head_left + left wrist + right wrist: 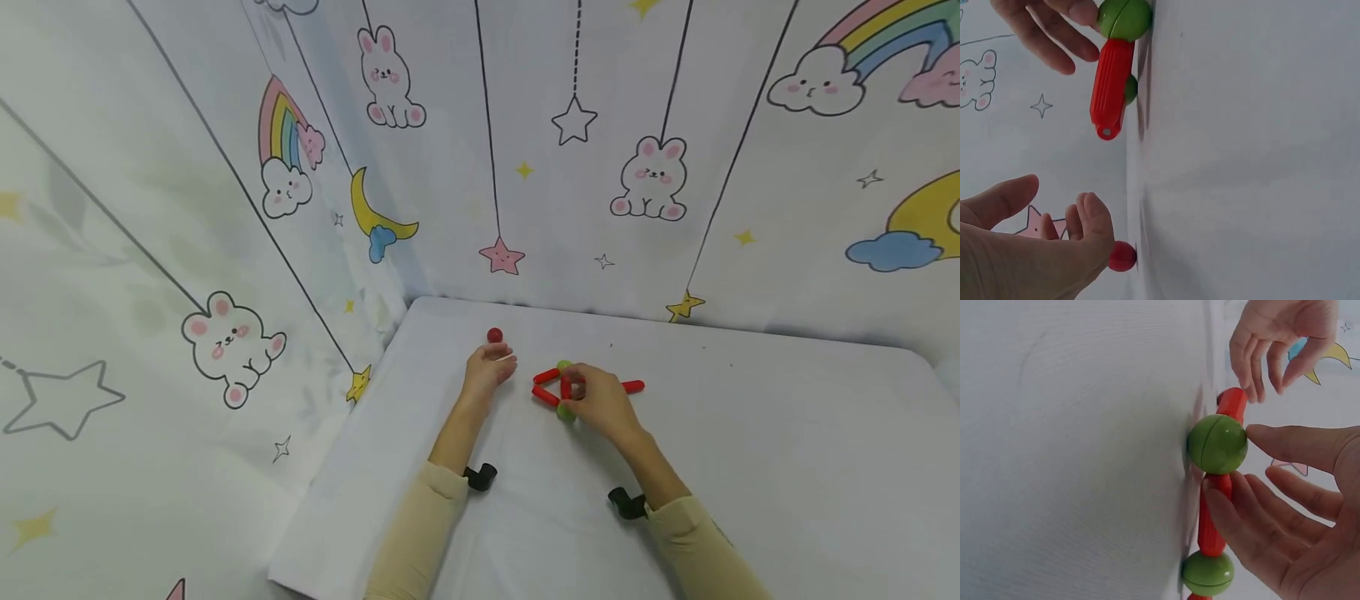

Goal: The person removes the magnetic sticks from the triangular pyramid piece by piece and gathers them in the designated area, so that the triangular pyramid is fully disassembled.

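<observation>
On the white tabletop (pixel 750 433) lies a figure of red rods (pixel 546 377) joined by green balls (pixel 1217 444). The right hand (pixel 600 404) sits over it, fingers relaxed and apart, fingertips touching a ball and a rod without gripping. At its 9 o'clock the left hand (pixel 487 371) rests loose and spread, with a red ball (pixel 494 335) at its 12 o'clock. The pieces look light, stiff, smooth plastic; joints may pull apart, so hold rods mid-length.

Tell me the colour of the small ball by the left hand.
Red; the small ball shows best in the left wrist view.
</observation>
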Tool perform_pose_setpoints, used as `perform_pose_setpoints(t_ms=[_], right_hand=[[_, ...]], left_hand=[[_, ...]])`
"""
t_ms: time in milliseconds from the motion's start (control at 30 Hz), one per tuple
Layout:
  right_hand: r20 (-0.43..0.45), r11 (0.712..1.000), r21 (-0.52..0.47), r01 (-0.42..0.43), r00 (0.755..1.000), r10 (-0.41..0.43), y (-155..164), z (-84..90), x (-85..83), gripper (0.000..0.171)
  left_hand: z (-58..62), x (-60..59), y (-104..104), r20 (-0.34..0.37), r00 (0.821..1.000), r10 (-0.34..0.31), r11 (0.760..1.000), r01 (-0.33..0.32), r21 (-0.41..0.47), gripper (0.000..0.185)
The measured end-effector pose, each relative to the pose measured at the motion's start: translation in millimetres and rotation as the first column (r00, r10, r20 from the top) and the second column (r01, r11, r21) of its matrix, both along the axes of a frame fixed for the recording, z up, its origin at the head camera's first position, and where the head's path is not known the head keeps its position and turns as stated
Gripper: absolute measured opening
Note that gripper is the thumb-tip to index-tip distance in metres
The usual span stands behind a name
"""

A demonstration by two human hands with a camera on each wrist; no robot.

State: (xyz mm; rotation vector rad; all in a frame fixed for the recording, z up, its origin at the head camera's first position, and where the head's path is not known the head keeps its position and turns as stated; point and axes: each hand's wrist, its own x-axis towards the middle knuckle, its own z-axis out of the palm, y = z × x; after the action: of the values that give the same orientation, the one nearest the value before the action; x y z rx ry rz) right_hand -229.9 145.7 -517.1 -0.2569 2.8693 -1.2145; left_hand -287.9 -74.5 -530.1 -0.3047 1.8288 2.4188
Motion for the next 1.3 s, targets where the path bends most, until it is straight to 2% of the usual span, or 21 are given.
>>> perform_pose_setpoints(t_ms=[200,400,533,667,833,933,1133,1300], right_hand=[[0.017,1.000,0.000,0.020,1.000,-0.020,-3.0,-3.0,1.6,0.056],[-0.032,0.999,0.015,0.035,0.999,-0.035,-7.8,-12.1,1.6,0.059],[-0.069,0.999,-0.004,0.051,0.996,-0.051,-11.1,-17.0,1.6,0.060],[-0.110,0.997,-0.005,0.072,0.991,-0.072,-13.4,-19.1,2.0,0.058],[-0.140,0.994,0.024,0.105,0.985,-0.101,-15.1,-21.6,0.6,0.058],[-0.140,0.992,0.013,0.123,0.983,-0.120,-16.0,-21.9,0.5,0.060],[-0.140,0.991,-0.017,0.133,0.981,-0.134,-16.8,-18.2,1.8,0.057],[-0.119,0.990,-0.027,0.139,0.983,-0.142,-16.9,-17.3,2.1,0.055]], left_hand=[[-3.1,14.1,19.7,0.094,0.995,0.025,1.000,-0.026,0.005,0.041],[-8.3,24.4,37.3,0.126,0.992,0.024,1.000,-0.027,0.017,0.054],[-11.7,28.3,43.6,0.149,0.989,-0.002,0.999,-0.006,0.054,0.059],[-12.7,30.2,49.0,0.157,0.987,-0.012,0.995,-0.004,0.096,0.063],[-11.7,32.0,51.8,0.144,0.989,0.033,0.997,-0.042,0.061,0.060],[-12.6,32.5,51.8,0.132,0.990,0.050,0.997,-0.058,0.051,0.057],[-14.1,30.3,51.5,0.118,0.989,0.092,0.988,-0.106,0.113,0.061],[-14.5,29.6,49.3,0.136,0.986,0.096,0.990,-0.109,0.090,0.064]])
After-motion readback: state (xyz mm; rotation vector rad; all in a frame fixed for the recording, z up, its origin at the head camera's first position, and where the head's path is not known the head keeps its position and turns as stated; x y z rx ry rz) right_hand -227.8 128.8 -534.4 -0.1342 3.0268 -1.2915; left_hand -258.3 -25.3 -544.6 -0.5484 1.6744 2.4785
